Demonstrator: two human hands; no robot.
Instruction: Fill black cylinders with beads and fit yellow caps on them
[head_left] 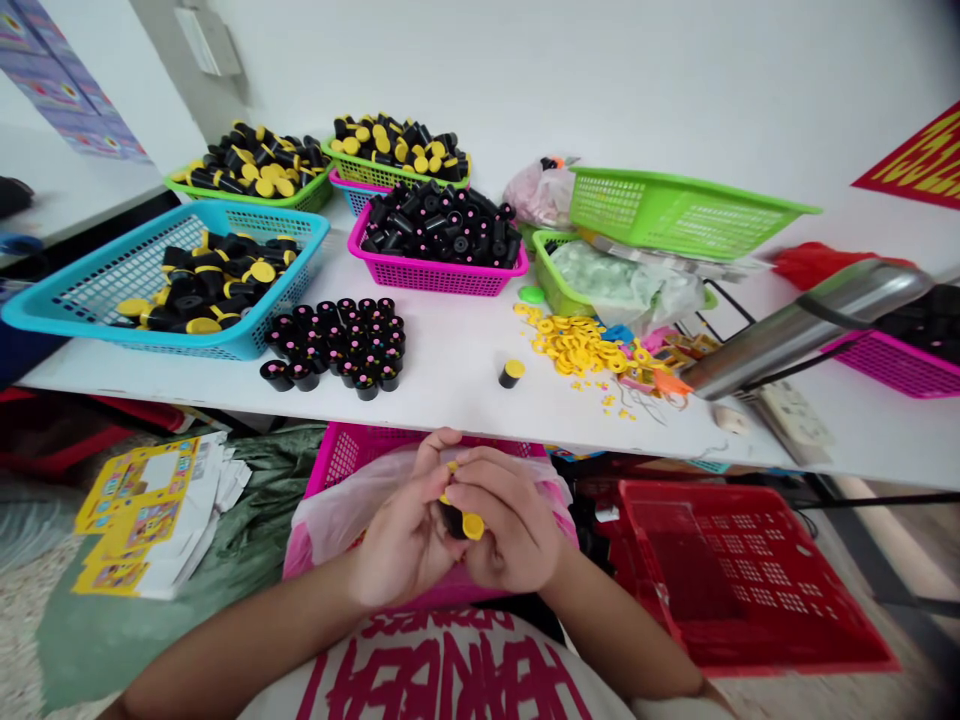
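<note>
My left hand (pixel 409 530) and my right hand (pixel 517 520) are together in front of my body, just below the table edge. Between them is a small black cylinder (pixel 451 518), partly hidden by the fingers. The right fingers curl around small yellow plastic pieces (pixel 472 526), and the left thumb and fingers close on the black part. Below the hands stands a pink basket (pixel 341 460) lined with a clear plastic bag. On the table ahead, one black cylinder with a yellow cap (pixel 512 373) stands upright, near a pile of yellow rings (pixel 570 342).
Left on the table, black cups (pixel 345 340) stand grouped beside a blue basket (pixel 60 300). A magenta basket (pixel 442 275) holds black parts; green baskets (pixel 300 195) stand behind. A metal tube (pixel 802 325) leans at right. Below are a red crate (pixel 780 655) and flat printed cartons (pixel 150 510).
</note>
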